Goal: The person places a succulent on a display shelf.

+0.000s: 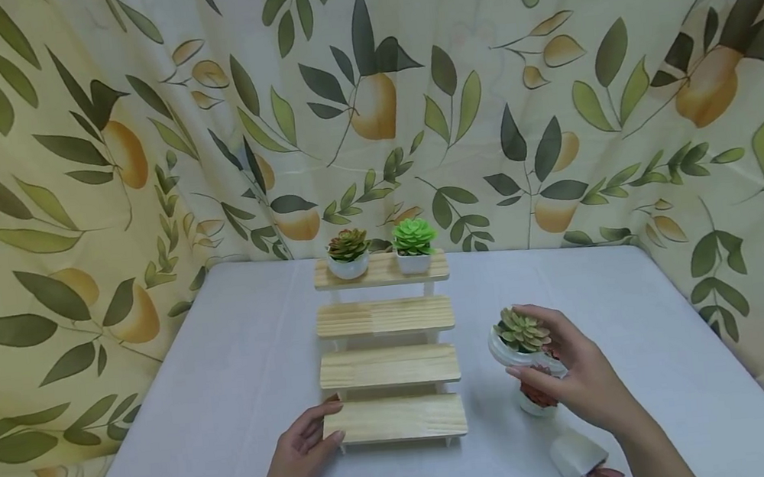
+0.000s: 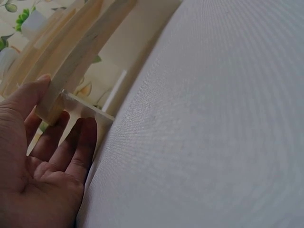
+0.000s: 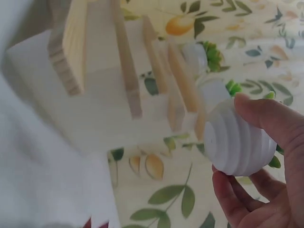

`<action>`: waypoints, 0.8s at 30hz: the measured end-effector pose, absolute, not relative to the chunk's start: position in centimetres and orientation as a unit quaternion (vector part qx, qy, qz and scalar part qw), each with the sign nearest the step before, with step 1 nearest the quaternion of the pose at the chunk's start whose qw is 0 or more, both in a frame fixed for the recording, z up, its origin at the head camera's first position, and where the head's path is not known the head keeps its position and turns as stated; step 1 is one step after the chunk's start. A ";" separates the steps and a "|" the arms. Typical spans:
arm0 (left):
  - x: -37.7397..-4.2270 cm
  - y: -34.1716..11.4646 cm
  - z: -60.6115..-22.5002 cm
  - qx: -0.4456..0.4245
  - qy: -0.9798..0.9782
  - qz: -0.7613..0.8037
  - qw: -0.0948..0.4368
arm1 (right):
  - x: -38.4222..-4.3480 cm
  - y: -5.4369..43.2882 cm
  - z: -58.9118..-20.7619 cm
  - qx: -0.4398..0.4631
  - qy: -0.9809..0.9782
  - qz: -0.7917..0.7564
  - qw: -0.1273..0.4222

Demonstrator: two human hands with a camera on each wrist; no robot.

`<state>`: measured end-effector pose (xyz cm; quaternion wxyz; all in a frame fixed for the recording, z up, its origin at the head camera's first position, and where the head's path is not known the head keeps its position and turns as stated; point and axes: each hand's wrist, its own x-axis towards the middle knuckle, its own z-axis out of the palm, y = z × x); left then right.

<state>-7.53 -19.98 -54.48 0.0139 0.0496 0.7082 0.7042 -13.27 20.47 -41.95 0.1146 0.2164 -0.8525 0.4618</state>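
A four-step wooden plant stand (image 1: 389,367) with white supports stands mid-table. My left hand (image 1: 302,450) grips the left end of its lowest step; in the left wrist view the thumb (image 2: 35,92) lies over the board and the fingers curl beneath. To the right of the stand, my right hand (image 1: 584,372) holds a pale green potted succulent (image 1: 524,330) above the table. Its ribbed white pot (image 3: 237,142) sits between thumb and fingers in the right wrist view. On the top step are a reddish-green succulent (image 1: 347,246) and a bright green succulent (image 1: 413,237), both in white pots.
Under the right hand, partly hidden, a red succulent (image 1: 539,395) stands in a white pot. Nearer the front edge a white pot (image 1: 575,454) with a dark reddish plant lies on its side. A leaf-and-fruit patterned curtain (image 1: 466,107) surrounds the white-covered table (image 1: 240,344).
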 end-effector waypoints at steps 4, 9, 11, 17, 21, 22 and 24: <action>-7.6 -20.0 -54.6 0.049 0.706 0.706 0.015 | -14.2 18.9 -41.3 0.264 -0.833 0.473 0.112; -7.6 -19.9 -54.5 0.048 0.705 0.707 0.012 | -14.9 16.9 -40.1 0.316 -0.810 0.478 0.124; -7.6 -19.9 -54.4 0.049 0.705 0.707 0.012 | -15.1 16.0 -39.6 0.328 -0.803 0.480 0.130; -7.7 -20.1 -54.4 0.053 0.703 0.710 0.007 | -16.0 13.3 -38.6 0.328 -0.795 0.496 0.117; -7.7 -20.1 -54.5 0.053 0.700 0.712 0.015 | -16.6 11.8 -38.5 0.326 -0.793 0.503 0.109; -7.7 -20.1 -54.5 0.052 0.700 0.712 0.018 | -16.7 11.5 -38.6 0.327 -0.791 0.505 0.106; -7.7 -20.0 -54.5 0.050 0.700 0.712 0.023 | -17.0 10.9 -38.6 0.330 -0.789 0.509 0.101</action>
